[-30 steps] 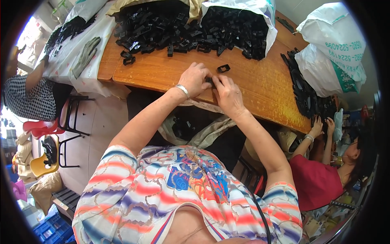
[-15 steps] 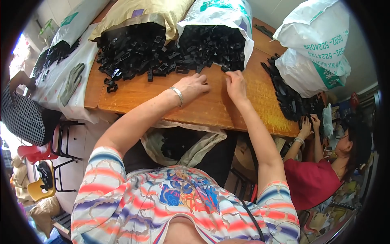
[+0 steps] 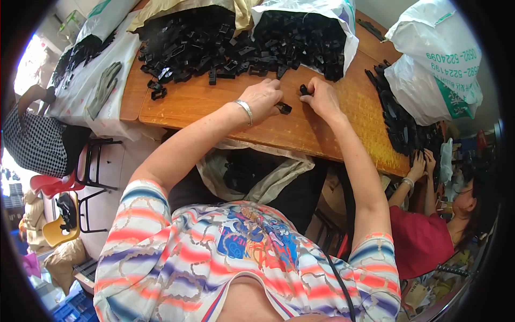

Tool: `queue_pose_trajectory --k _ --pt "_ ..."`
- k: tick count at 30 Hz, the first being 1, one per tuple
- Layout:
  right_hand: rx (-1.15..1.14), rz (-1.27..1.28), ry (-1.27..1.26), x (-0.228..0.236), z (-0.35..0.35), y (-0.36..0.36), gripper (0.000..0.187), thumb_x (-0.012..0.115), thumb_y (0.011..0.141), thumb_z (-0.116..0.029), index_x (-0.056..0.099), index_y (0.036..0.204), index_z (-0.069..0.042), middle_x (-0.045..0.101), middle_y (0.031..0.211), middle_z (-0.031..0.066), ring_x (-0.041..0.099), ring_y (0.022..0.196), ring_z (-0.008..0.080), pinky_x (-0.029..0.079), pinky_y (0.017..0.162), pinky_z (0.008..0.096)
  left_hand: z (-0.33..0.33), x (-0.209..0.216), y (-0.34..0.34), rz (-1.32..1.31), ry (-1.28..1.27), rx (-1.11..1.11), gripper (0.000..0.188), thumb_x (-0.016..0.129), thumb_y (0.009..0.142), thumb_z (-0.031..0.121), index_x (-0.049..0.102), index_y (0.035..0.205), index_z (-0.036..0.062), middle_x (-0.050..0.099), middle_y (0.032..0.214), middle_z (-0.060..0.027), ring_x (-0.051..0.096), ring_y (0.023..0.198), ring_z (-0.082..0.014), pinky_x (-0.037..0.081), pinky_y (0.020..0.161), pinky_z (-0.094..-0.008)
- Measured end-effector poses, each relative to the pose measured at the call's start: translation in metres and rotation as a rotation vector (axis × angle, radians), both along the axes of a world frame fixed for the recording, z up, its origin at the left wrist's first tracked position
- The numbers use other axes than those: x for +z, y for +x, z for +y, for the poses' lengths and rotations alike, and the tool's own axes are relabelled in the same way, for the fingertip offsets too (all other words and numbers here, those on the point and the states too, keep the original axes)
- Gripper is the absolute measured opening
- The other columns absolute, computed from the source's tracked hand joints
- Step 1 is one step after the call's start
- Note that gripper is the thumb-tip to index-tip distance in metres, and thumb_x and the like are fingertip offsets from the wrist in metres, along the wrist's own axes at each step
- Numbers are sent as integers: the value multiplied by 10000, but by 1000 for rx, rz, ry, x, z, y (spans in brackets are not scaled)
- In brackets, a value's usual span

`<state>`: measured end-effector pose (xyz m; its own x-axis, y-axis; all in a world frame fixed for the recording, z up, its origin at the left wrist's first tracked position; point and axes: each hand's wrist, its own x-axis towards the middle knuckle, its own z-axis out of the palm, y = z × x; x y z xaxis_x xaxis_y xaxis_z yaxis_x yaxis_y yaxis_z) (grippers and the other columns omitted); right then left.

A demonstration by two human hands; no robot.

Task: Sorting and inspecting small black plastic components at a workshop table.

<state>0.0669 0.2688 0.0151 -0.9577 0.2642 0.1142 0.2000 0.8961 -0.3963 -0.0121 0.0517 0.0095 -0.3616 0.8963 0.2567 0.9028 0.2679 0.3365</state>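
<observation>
Above the wooden table point(image 3: 214, 115), my left hand point(image 3: 260, 101) is closed around a small black plastic part point(image 3: 284, 109) that sticks out past the fingertips. To its right, my right hand point(image 3: 324, 99) pinches another small black piece point(image 3: 304, 90) between thumb and fingers. A short gap separates the two hands. Beyond them lies a heap of black plastic parts point(image 3: 198, 45), spilling from a tan sack point(image 3: 185, 6) and a white sack point(image 3: 351, 45).
Below the table edge, an open cloth sack point(image 3: 289, 172) holds black parts. A grey glove point(image 3: 104, 88) lies on the covered table at left. At right, a person in red point(image 3: 421, 239) handles long black pieces point(image 3: 394, 121) beside white bags point(image 3: 434, 64).
The whole view has shifted. Both hands have drawn slightly toward me, away from the heap. The black part in my left hand now shows clearly.
</observation>
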Motion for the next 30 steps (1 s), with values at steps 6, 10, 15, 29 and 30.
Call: queue_pose_trajectory --k 6,10,15,29,30 --pt "60 140 -388 -10 -20 31 231 770 774 -81 578 887 -22 650 799 128 626 695 246 502 652 355 -4 -23 11 -192 136 125 293 788 722 161 687 976 55 597 1006 -134 568 1022 -332 494 883 -406" --pt "191 307 -303 5 -60 43 218 733 781 -25 634 975 -7 631 908 129 642 764 283 516 687 361 -12 -21 14 -258 194 164 275 784 727 163 692 957 44 602 988 -129 571 1006 -333 494 876 -410" --pt "204 309 -181 -10 -64 42 209 743 756 -33 666 950 -28 615 938 129 633 847 341 516 722 401 -10 -20 12 -243 174 149 266 783 727 166 696 947 46 607 1002 -130 572 1017 -334 494 876 -412" --pt "337 354 286 -24 -75 48 325 657 801 -43 651 1123 5 578 983 144 623 850 339 530 739 397 -11 -20 7 -252 144 197 251 747 748 141 707 982 62 623 1001 -136 580 1010 -336 492 890 -416" --pt "344 364 294 -20 -78 49 325 657 801 -43 651 1123 5 578 983 144 623 850 339 530 739 397 -13 -26 0 -308 139 108 220 722 760 147 694 954 47 620 1003 -151 586 990 -352 494 873 -422"
